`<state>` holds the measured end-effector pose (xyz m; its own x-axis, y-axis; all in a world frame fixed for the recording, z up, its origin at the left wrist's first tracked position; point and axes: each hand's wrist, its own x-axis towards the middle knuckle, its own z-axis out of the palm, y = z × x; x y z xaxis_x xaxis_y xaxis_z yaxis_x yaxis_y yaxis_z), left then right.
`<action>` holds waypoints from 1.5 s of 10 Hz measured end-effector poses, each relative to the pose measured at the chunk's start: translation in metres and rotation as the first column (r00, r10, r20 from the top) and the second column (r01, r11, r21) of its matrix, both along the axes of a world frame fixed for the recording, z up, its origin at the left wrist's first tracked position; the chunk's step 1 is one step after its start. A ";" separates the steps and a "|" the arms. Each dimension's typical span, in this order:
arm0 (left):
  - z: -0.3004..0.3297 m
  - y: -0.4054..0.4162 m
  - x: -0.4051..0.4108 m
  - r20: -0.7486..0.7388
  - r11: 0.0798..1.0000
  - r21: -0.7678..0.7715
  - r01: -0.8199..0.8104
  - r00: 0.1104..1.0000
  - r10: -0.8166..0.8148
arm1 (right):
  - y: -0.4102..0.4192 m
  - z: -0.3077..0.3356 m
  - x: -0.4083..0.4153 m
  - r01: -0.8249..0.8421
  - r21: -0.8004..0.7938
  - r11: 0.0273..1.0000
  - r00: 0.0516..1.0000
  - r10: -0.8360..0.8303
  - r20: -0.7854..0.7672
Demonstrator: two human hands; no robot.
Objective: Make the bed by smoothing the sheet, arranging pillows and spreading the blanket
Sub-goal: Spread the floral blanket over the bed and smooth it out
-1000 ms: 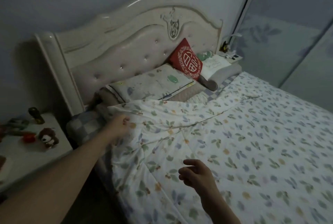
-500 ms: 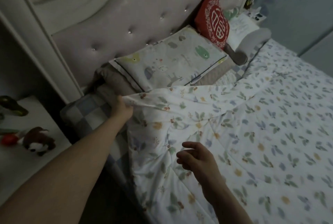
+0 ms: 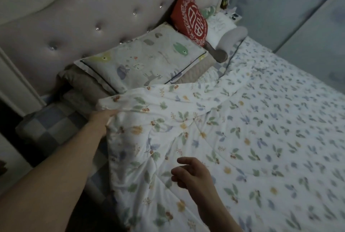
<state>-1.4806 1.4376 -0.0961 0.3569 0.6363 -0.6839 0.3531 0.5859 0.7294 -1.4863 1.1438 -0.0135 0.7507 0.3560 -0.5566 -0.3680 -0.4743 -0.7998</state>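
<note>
A white blanket point(image 3: 242, 138) printed with leaves and flowers covers most of the bed. My left hand point(image 3: 100, 119) grips its near top corner, with the fingers tucked under the cloth edge. My right hand point(image 3: 192, 175) hovers just above the blanket lower down, fingers loosely curled and holding nothing. A cartoon-print pillow point(image 3: 149, 60) lies flat against the headboard on a brown pillow point(image 3: 82, 80). Farther right, a red cushion point(image 3: 190, 18) leans upright, with a white pillow point(image 3: 220, 26) and a grey bolster point(image 3: 233, 35) beside it. The checked sheet point(image 3: 50, 123) shows at the mattress corner.
The tufted headboard point(image 3: 84, 11) runs along the back. A small stand with little items point(image 3: 231, 13) sits at the far side of the bed. Patterned wardrobe doors point(image 3: 298, 7) close off the right. A dark floor gap point(image 3: 11, 117) lies to the left of the mattress.
The view has moved in closer and lower, and the nightstand has slid out of frame. My left hand has carried the blanket corner up toward the pillows. My right hand stays hovering.
</note>
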 end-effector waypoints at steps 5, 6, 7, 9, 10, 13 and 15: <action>0.037 -0.254 -0.093 0.223 -0.112 0.269 0.956 -0.175 -0.959 | -0.128 -0.024 -0.036 0.269 -0.175 0.947 0.953 -0.288 -0.093; 0.013 -0.249 -0.142 -0.470 0.131 0.311 0.941 0.272 -0.840 | -0.152 -0.066 -0.063 0.379 -0.180 0.908 0.887 -0.412 -0.210; -0.032 -0.241 -0.161 -0.633 0.007 0.218 0.976 0.147 -0.760 | -0.168 -0.112 -0.086 0.371 -0.242 0.896 0.855 -0.432 -0.288; -0.100 -0.204 -0.181 -0.547 0.512 0.407 0.756 0.651 -0.526 | -0.174 -0.169 -0.118 0.331 -0.413 0.848 0.892 -0.424 -0.158; -0.106 -0.190 -0.165 -0.409 0.727 0.365 0.581 0.802 -0.436 | -0.174 -0.183 -0.123 0.279 -0.455 0.845 0.915 -0.378 -0.140; -0.106 -0.191 -0.232 -0.599 0.786 0.299 0.541 0.748 -0.286 | -0.182 -0.188 -0.155 0.196 -0.541 0.818 0.942 -0.311 -0.129; -0.104 -0.187 -0.224 -0.632 0.770 0.313 0.556 0.727 -0.268 | -0.182 -0.207 -0.171 0.632 -0.386 0.672 0.602 -0.740 -0.302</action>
